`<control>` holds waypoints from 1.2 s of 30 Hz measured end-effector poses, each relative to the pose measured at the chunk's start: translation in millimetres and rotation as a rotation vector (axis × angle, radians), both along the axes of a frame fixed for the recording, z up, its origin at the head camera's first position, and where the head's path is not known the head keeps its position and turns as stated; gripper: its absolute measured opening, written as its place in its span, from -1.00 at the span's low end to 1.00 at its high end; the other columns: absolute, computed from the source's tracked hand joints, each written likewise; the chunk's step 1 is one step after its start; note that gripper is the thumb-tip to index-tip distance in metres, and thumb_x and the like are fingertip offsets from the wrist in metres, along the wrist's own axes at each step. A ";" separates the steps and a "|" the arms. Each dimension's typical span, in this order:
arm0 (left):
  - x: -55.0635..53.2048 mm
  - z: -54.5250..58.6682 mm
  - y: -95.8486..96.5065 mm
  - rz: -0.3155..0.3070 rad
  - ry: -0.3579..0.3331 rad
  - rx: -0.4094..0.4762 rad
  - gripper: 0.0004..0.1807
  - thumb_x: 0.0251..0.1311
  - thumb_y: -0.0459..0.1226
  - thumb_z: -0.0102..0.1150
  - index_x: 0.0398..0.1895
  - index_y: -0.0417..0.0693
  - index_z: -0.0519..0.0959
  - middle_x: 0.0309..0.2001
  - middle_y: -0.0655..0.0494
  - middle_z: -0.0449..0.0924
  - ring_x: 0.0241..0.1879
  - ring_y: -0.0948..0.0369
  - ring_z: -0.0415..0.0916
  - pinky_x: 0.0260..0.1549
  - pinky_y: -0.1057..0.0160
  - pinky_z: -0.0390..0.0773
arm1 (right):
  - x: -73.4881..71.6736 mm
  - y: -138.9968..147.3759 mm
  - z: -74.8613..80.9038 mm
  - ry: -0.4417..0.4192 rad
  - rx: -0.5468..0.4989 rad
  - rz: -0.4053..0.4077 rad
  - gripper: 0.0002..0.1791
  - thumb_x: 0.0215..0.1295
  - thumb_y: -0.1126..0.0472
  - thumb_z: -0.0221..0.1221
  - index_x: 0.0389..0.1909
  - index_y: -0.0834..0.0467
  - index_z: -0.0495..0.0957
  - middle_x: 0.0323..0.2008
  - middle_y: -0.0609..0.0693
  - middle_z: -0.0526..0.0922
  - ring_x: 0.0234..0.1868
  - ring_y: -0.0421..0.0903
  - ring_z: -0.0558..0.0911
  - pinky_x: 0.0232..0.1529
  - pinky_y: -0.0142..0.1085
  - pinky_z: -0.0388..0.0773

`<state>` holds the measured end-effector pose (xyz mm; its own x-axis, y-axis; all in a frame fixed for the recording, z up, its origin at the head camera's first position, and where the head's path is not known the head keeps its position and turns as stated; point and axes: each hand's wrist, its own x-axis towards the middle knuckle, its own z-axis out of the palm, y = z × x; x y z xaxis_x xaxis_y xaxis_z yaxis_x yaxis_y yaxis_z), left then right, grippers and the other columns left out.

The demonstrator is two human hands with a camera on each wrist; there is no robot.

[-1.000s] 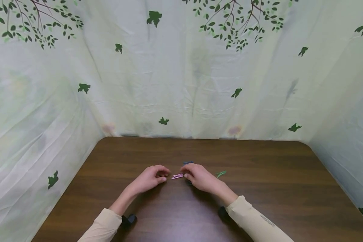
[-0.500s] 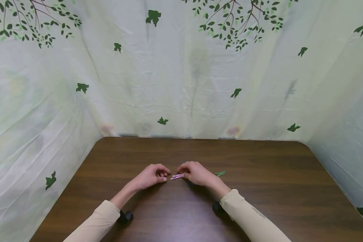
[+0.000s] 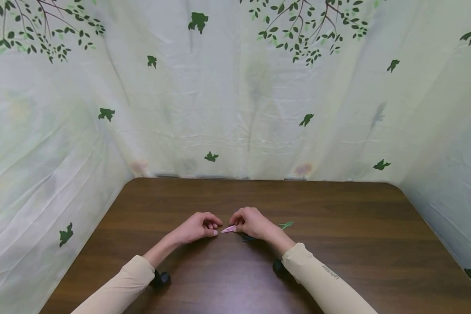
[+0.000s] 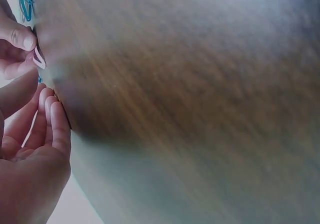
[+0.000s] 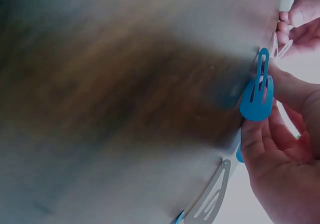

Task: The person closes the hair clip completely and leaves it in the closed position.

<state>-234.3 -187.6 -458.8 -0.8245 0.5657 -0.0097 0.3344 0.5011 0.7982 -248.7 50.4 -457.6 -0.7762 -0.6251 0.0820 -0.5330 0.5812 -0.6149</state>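
Note:
In the head view a pink snap hair clip (image 3: 228, 229) lies between the two hands, low over the table. My right hand (image 3: 252, 223) pinches its right end between thumb and fingers. Just left of the clip is my left hand (image 3: 200, 227), its fingers loosely bent and holding nothing. The left wrist view shows the pink clip (image 4: 39, 59) at the right hand's fingertips, above the left thumb. A blue snap clip (image 5: 257, 96) appears in front of the right hand in the right wrist view; whether it touches the hand I cannot tell.
A green hair clip (image 3: 286, 225) lies to the right, behind the right wrist. A dark clip (image 3: 248, 238) shows partly under the right hand. In the right wrist view a grey clip (image 5: 212, 196) lies low. The brown table (image 3: 235, 279) ends at a patterned curtain.
My right hand has shifted slightly left and away from me, and now pinches the pink clip's end. The left hand has barely moved.

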 end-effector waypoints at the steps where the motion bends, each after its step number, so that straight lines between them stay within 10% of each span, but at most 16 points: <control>1: 0.3 -0.2 0.1 0.002 -0.003 -0.005 -0.75 0.16 -0.44 0.31 -0.08 -0.28 0.63 -0.30 0.05 0.57 -0.30 0.17 0.48 -0.30 0.32 0.52 | -0.1 -0.5 -0.2 0.000 0.004 -0.001 -0.90 0.16 0.30 0.38 -0.33 0.04 0.73 -0.45 -0.21 0.63 -0.39 -0.26 0.52 -0.29 -0.37 0.47; 36: 9.4 0.2 4.5 0.087 0.074 0.036 -0.81 0.19 -0.35 0.33 -0.13 -0.18 0.68 -0.29 0.15 0.62 -0.30 0.19 0.54 -0.27 0.29 0.56 | 17.5 10.9 4.9 0.022 -0.043 -0.048 -0.95 0.31 0.22 0.28 -0.36 0.03 0.66 -0.46 -0.29 0.60 -0.39 -0.30 0.54 -0.27 -0.35 0.49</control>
<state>-224.9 -183.1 -458.5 -0.8683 0.4907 0.0725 0.3498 0.5022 0.7908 -231.2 61.4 -452.8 -0.8027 -0.5831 0.1252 -0.5190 0.5797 -0.6282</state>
